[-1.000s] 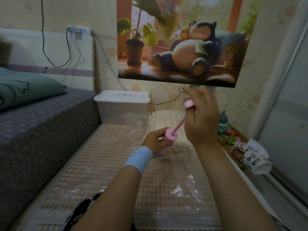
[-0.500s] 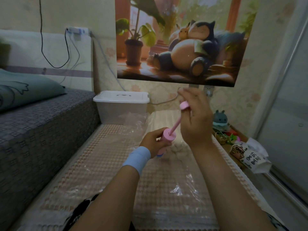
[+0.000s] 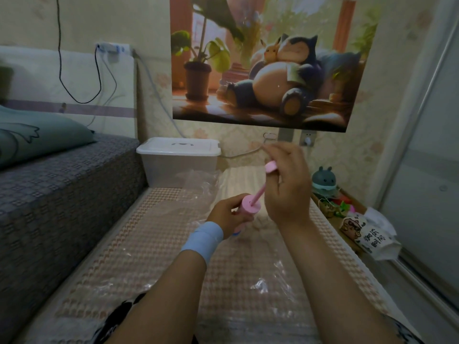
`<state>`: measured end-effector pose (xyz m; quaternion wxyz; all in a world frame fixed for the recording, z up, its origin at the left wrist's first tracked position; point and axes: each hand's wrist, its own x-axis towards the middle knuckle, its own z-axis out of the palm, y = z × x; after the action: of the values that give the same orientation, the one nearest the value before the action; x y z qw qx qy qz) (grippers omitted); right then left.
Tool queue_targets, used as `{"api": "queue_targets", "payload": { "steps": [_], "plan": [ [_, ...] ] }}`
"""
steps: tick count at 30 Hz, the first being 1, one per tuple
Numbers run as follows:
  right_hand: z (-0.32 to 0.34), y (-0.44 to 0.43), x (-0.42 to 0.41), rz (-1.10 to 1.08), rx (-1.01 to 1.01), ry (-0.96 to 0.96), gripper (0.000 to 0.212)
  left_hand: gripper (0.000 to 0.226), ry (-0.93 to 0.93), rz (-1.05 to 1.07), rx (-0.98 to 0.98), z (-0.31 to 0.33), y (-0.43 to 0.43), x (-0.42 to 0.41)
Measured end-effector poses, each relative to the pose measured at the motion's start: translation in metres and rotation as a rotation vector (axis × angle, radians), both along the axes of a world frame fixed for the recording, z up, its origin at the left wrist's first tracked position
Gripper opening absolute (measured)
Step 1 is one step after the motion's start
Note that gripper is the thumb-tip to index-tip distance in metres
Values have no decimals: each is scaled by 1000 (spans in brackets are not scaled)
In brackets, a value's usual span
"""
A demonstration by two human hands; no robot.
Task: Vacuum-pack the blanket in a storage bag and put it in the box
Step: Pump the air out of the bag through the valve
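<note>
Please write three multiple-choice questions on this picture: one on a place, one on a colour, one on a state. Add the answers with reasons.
1. Where is the translucent plastic storage box? A on the grey bed; B against the far wall; C on a lap.
2. What colour is the plastic hand pump? A pink; B green; C black.
3. The box's flat white lid is: A on; B off; C tilted.
Answers: B, it stands under the poster; A, its barrel is pink; A, it covers the box.
</note>
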<state>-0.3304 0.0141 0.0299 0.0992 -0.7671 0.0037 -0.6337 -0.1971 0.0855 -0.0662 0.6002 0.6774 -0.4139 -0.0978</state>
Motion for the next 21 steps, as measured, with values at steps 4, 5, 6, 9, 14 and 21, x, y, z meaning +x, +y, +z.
{"api": "queue_targets", "payload": {
  "steps": [4, 5, 6, 9, 14, 21],
  "plan": [
    [-47, -11, 12, 31, 197, 641, 47, 33, 11, 4, -2, 1, -1, -6],
    [-48, -12, 13, 37, 203, 723, 50, 30, 7, 5, -2, 2, 0, -7],
    [-44, -12, 12, 45, 205, 720, 51, 32, 11, 3, -7, 2, 0, -7],
    [-10, -6, 3, 25, 76, 377, 44, 49, 17, 8, -31, 2, 0, -1],
    [5, -4, -5, -18, 19, -52, 38, 56, 0, 15, 12, 0, -3, 0],
    [-46, -13, 13, 43, 132, 697, 54, 37, 14, -9, -15, 3, 1, -6]
  ]
}}
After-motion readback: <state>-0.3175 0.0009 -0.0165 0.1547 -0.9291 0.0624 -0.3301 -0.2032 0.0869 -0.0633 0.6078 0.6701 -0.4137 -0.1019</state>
